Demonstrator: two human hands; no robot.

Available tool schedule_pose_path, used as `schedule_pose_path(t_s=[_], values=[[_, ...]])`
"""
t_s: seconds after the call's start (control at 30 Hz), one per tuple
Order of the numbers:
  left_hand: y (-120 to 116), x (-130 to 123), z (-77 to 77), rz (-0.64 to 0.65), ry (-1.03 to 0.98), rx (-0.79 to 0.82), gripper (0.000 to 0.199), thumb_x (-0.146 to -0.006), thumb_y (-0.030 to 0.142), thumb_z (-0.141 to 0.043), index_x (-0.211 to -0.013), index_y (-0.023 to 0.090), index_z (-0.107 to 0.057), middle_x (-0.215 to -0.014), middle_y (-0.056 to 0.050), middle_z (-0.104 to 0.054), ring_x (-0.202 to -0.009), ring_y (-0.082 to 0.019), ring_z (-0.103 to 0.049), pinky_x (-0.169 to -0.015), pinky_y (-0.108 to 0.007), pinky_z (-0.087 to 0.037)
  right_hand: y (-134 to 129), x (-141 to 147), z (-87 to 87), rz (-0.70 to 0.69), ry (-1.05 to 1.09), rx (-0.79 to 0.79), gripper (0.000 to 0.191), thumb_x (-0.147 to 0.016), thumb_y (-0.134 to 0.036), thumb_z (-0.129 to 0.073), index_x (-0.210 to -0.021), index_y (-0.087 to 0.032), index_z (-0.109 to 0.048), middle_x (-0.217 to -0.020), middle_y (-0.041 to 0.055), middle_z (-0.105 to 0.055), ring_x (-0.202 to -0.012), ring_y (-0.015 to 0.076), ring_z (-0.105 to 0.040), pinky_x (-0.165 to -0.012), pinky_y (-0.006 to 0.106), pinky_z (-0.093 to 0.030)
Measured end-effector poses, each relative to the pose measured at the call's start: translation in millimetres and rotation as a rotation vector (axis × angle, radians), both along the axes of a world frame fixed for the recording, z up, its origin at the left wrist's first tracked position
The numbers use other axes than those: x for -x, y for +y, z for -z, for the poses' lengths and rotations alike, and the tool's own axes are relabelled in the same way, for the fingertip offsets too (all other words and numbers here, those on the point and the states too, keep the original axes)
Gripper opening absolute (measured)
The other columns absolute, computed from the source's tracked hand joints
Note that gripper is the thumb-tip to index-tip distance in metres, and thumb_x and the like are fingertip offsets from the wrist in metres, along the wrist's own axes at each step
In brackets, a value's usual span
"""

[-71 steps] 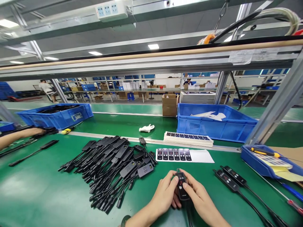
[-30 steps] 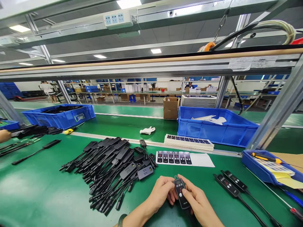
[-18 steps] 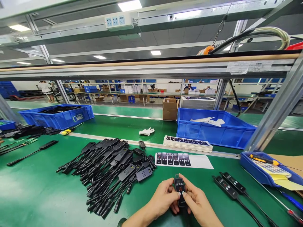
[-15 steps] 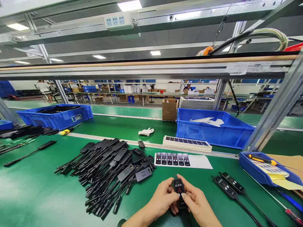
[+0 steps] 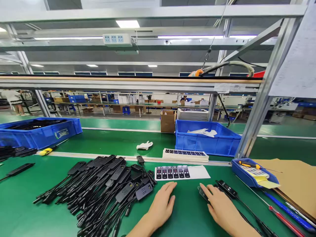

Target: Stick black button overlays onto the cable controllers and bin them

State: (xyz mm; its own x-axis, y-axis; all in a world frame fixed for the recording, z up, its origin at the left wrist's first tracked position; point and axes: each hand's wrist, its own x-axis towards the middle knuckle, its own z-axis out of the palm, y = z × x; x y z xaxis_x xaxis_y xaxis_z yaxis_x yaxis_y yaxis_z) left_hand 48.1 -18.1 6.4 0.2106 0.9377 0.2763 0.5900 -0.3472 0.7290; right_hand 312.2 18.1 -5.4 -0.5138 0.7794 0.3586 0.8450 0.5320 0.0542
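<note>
My left hand (image 5: 161,202) is held over the green bench with its fingers stretched out and nothing in it. Farther right, my right hand (image 5: 219,204) has its fingers over a small black controller (image 5: 202,193), which is mostly hidden beneath them. Just beyond that hand lies another black controller (image 5: 228,188) with its cable. In front of both hands is a white sheet of black face labels (image 5: 172,171). To the left of my left hand is a heap of black cabled controllers (image 5: 118,174).
A stack of label sheets (image 5: 185,154) lies behind, near a blue bin (image 5: 207,140) and a white glove (image 5: 144,145). At right are a small blue tray (image 5: 240,172), a red screwdriver (image 5: 283,217) and cardboard (image 5: 291,177). Another blue bin (image 5: 44,136) stands left.
My hands have parted. The controller they both held has moved right under my right hand, while my left hand has let go and opened. The view has swung right and tilted up.
</note>
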Motion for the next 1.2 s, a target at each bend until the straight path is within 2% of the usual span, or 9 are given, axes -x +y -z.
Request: schedule_pose_path(t_s=[0.1, 0.17, 0.33, 0.47, 0.6, 0.77, 0.9, 1.07, 1.2], values=[[8, 6, -5.6, 0.008, 0.281, 0.012, 0.054, -0.087, 0.02, -0.037, -0.14, 0.017, -0.032, -0.149, -0.01, -0.025, -0.138, -0.025, -0.019, -0.113, -0.048, -0.018, 15, -30, 2.3, 0.033, -0.053, -0.149, 0.05, -0.073, -0.009, -0.047, -0.121, -0.02, -0.059, -0.118, 0.0169, -0.056, -0.101, 0.0358, -0.054, -0.075, 0.05, -0.051], [12, 6, -9.2, -0.007, 0.41, 0.068, 0.056, -0.088, 0.022, -0.035, -0.143, 0.015, -0.025, -0.15, -0.012, -0.02, -0.14, -0.026, -0.012, -0.114, -0.05, -0.014, 25, -33, -5.6, 0.074, 0.003, -0.123, 0.052, -0.07, -0.007, -0.046, -0.118, -0.018, -0.061, -0.121, 0.0202, -0.054, -0.105, 0.0391, -0.051, -0.074, 0.052, -0.049], [13, 3, -10.1, -0.029, 0.485, 0.092, 0.056, -0.088, 0.022, -0.034, -0.142, 0.009, -0.026, -0.148, -0.018, -0.025, -0.138, -0.028, -0.017, -0.113, -0.05, -0.013, 68, 20, -25.4, 0.025, 0.371, 0.16, 0.037, -0.078, -0.018, -0.044, -0.108, -0.015, -0.065, -0.107, 0.0155, -0.061, -0.096, 0.0276, -0.058, -0.085, 0.041, -0.046], [11, 4, -7.4, -0.036, 0.51, 0.064, 0.055, -0.088, 0.024, -0.036, -0.14, 0.008, -0.03, -0.146, -0.019, -0.027, -0.137, -0.03, -0.02, -0.113, -0.05, -0.016, 107, 64, -18.1, 0.08, 0.54, 0.21, 0.027, -0.075, -0.025, -0.044, -0.08, -0.015, -0.069, -0.082, 0.0114, -0.068, -0.079, 0.0249, -0.063, -0.075, 0.034, -0.048], [13, 6, -1.9, -0.052, 0.522, 0.023, 0.055, -0.09, 0.032, -0.036, -0.14, 0.01, -0.031, -0.146, -0.018, -0.029, -0.136, -0.03, -0.023, -0.113, -0.048, -0.018, 119, 71, -10.7, 0.107, 0.745, 0.241, 0.021, -0.067, -0.034, -0.047, -0.058, -0.021, -0.06, -0.063, 0.0063, -0.067, -0.063, 0.0246, -0.062, -0.064, 0.034, -0.047], [13, 6, 5.6, -0.06, 0.528, -0.025, 0.054, -0.091, 0.038, -0.034, -0.139, 0.012, -0.034, -0.145, -0.016, -0.032, -0.135, -0.029, -0.026, -0.113, -0.047, -0.02, 110, 46, -15.4, 0.204, 1.027, 0.202, 0.036, -0.067, -0.052, -0.044, -0.07, -0.019, -0.059, -0.068, 0.0086, -0.065, -0.069, 0.0275, -0.061, -0.06, 0.036, -0.048], [12, 8, -10.0, -0.136, 0.55, -0.069, 0.051, -0.088, 0.033, -0.045, -0.136, 0.018, -0.038, -0.145, -0.012, -0.033, -0.132, -0.026, -0.032, -0.11, -0.039, -0.029, 82, 39, -13.9, 0.232, 1.202, 0.208, 0.046, -0.077, -0.059, -0.039, -0.087, -0.017, -0.055, -0.075, 0.0071, -0.062, -0.071, 0.0231, -0.06, -0.058, 0.032, -0.05], [46, 45, -54.3, -0.527, 0.598, -0.046, 0.041, -0.088, 0.012, -0.036, -0.128, 0.011, -0.044, -0.12, -0.018, -0.052, -0.115, -0.031, -0.046, -0.096, -0.047, -0.038, 39, 46, 1.7, 0.12, 1.244, 0.253, 0.04, -0.078, -0.059, -0.048, -0.089, -0.022, -0.054, -0.074, 0.0019, -0.057, -0.062, 0.0174, -0.055, -0.057, 0.028, -0.048], [88, 83, -70.9, -0.792, 0.599, 0.073, 0.044, -0.087, 0.023, -0.052, -0.127, 0.008, -0.043, -0.116, -0.017, -0.053, -0.112, -0.03, -0.048, -0.093, -0.049, -0.039, 27, 51, 9.8, 0.033, 1.225, 0.279, 0.036, -0.078, -0.058, -0.052, -0.087, -0.023, -0.055, -0.079, 0.002, -0.058, -0.062, 0.0174, -0.055, -0.059, 0.028, -0.048]])
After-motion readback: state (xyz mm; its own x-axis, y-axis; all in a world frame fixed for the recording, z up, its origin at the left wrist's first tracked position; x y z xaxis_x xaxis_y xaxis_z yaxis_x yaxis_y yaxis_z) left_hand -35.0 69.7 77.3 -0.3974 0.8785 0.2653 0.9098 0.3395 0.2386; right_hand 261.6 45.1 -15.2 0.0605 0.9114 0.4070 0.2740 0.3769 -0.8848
